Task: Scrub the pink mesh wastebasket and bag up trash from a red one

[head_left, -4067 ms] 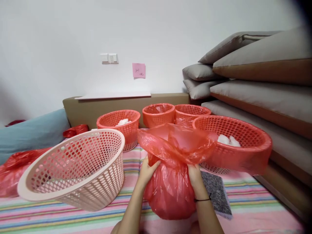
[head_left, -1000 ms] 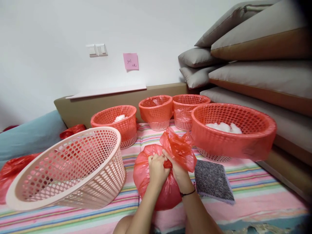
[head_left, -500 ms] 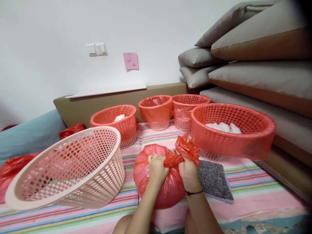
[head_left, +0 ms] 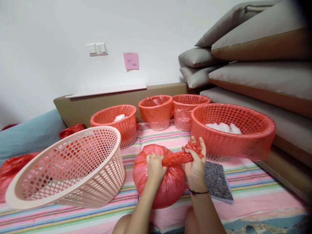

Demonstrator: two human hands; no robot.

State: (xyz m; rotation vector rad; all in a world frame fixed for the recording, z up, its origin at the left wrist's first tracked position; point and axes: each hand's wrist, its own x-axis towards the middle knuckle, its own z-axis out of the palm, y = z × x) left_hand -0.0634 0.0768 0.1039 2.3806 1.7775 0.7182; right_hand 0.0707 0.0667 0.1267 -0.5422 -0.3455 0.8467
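A person seated before a striped cloth grips a plump red bag, which rests on the cloth directly ahead of the knees and beneath the left hand. The bag's twisted neck runs sideways like a short rope, its long axis crossing from the left hand over to the right hand and rising slightly toward the right. The left hand is the nearer of the two to the bag's rounded body, closed in a fist around the root of the neck. The right hand, beyond the bag's right side, holds the bunched free end against thumb and fingers, with two fingertips lifted and the palm partly open; how firmly it pinches cannot be told.

Between the hands, the plastic stretches nearly straight. A gray pad lies flat just right of the right wrist, and a red-lined basket with white items inside stands behind it. To the left, well apart from both hands, a pale pink basket leans outward.
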